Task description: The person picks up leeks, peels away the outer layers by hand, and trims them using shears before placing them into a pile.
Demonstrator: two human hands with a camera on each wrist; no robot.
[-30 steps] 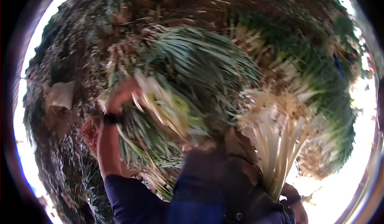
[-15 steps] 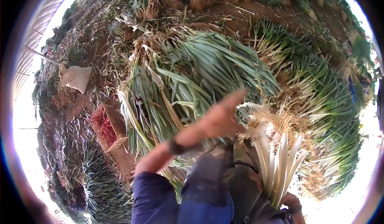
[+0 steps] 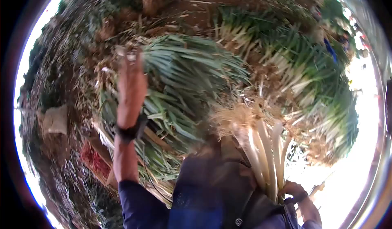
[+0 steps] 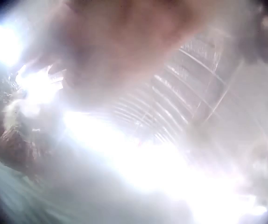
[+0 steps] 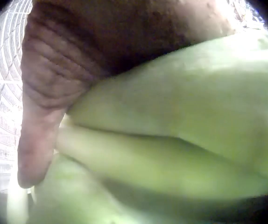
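Observation:
Fingers of my right hand (image 3: 292, 189) curl round the lower stalks of a bunch of leeks (image 3: 265, 155), roots upward, at the lower right. In the right wrist view the hand (image 5: 54, 74) lies against thick pale green stalks (image 5: 171, 158). My left hand (image 3: 131, 84) reaches up over the left end of a large pile of leeks (image 3: 183, 61). Something pale shows by its fingertips, but blur hides whether it is gripped. The left wrist view shows that hand (image 4: 120, 42) only as a blur.
Rows of leeks (image 3: 302, 65) with pale stems lie along the right. A container of red material (image 3: 94, 160) stands at the lower left, with a pale sack (image 3: 55, 120) above it. Plant litter (image 3: 69, 65) covers the ground at left.
A second ago my left hand had a pale leek; it then came beside the bunch's roots and has since swung back left and up. My right hand still grips the bunch.

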